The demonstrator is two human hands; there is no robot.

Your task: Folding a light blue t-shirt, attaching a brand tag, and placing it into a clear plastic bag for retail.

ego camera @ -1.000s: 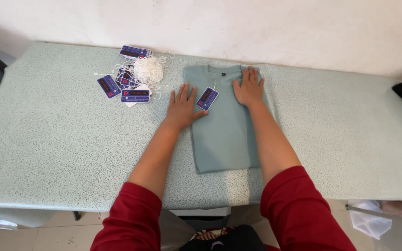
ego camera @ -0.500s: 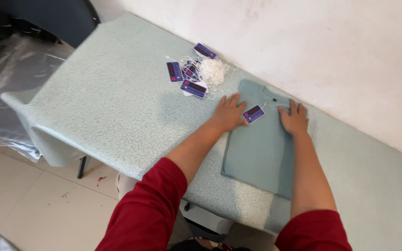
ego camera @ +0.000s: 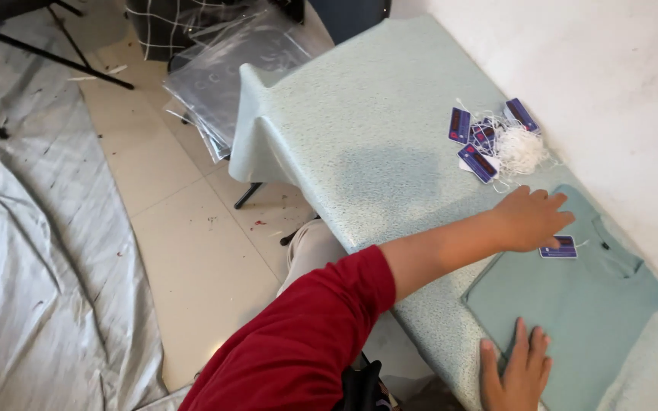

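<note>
The folded pale green shirt (ego camera: 573, 304) lies flat on the speckled green table (ego camera: 367, 144), at the right side of the view and close to the white wall (ego camera: 611, 68). A small purple hang tag (ego camera: 558, 247) rests on the shirt near its collar.

The left hand (ego camera: 531, 219) reaches across the table with a red sleeve (ego camera: 306, 335) on the arm. It is open, the fingers spread and flat, and it lies on the far edge of the shirt, its fingertips touching or just over the purple tag.

The right hand (ego camera: 518, 373) is at the near edge of the shirt, at the bottom of the view. It is also open, palm down, with the fingers pressed flat on the cloth. It grips nothing.

Further along the table, beyond the left hand, there is a small heap of purple tags (ego camera: 481, 144) with a bundle of white strings (ego camera: 519, 148). This heap is near the shirt but apart from it.

On the tiled floor (ego camera: 184, 228) at the left lies a grey sheet (ego camera: 32, 251), and clear plastic bags (ego camera: 230, 68) lean at the far end of the table.
</note>
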